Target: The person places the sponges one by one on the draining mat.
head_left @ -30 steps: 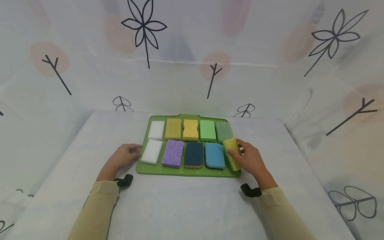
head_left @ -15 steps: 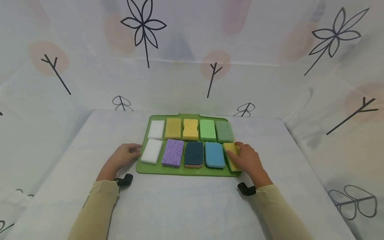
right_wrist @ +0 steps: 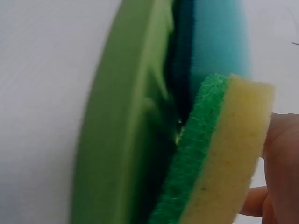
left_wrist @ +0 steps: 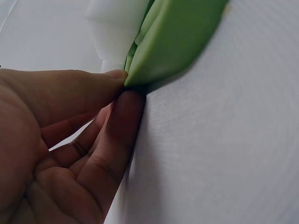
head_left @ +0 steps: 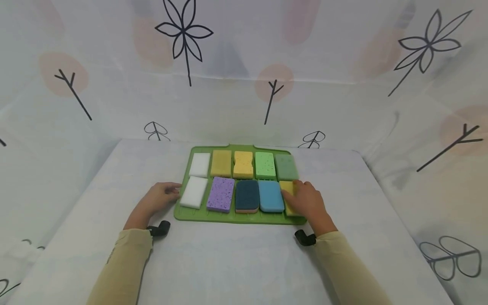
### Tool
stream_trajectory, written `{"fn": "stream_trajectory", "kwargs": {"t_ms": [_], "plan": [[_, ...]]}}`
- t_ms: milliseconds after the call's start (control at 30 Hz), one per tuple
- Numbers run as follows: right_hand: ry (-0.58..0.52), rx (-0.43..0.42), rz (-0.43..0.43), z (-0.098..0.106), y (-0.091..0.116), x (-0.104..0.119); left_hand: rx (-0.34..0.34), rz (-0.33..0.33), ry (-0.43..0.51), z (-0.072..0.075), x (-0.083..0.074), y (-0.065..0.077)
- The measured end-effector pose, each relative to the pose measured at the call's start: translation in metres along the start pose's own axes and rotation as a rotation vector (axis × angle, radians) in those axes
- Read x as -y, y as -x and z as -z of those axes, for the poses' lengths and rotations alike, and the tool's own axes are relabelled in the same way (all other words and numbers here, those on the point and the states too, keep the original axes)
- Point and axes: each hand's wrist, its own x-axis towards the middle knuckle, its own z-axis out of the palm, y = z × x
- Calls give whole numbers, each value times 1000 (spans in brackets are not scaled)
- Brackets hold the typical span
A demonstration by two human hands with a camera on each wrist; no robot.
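A green tray (head_left: 217,217) holds two rows of sponges. My left hand (head_left: 158,198) pinches its left edge, thumb above and a finger below, as the left wrist view shows. At the tray's right end, my right hand (head_left: 308,201) holds a yellow sponge (head_left: 287,187) with a green scouring side, partly hidden under the fingers. That sponge (right_wrist: 233,149) leans, green side toward the tray, in the right wrist view. Just left of it lies a blue sponge (head_left: 271,196), touching a dark navy sponge (head_left: 247,195). A purple speckled sponge (head_left: 220,194) and a white sponge (head_left: 194,192) continue the front row.
Behind them, the back row has a white sponge (head_left: 200,164), a mustard sponge (head_left: 221,163), a yellow notched sponge (head_left: 243,164), a bright green sponge (head_left: 264,165) and a dull green sponge (head_left: 286,167). A white cloth (head_left: 228,262) covers the table; a patterned sheet (head_left: 228,106) hangs behind.
My right hand has moved left and laid the yellow sponge down lower onto the tray's right end. The blue sponge has slid left against the navy one. My left hand stays put.
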Motion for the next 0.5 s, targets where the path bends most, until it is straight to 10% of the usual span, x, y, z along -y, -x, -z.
{"fn": "stream_trajectory", "kwargs": {"t_ms": [500], "plan": [[32, -11, -6, -5, 1, -1, 2, 0, -5, 1, -1, 0]]}}
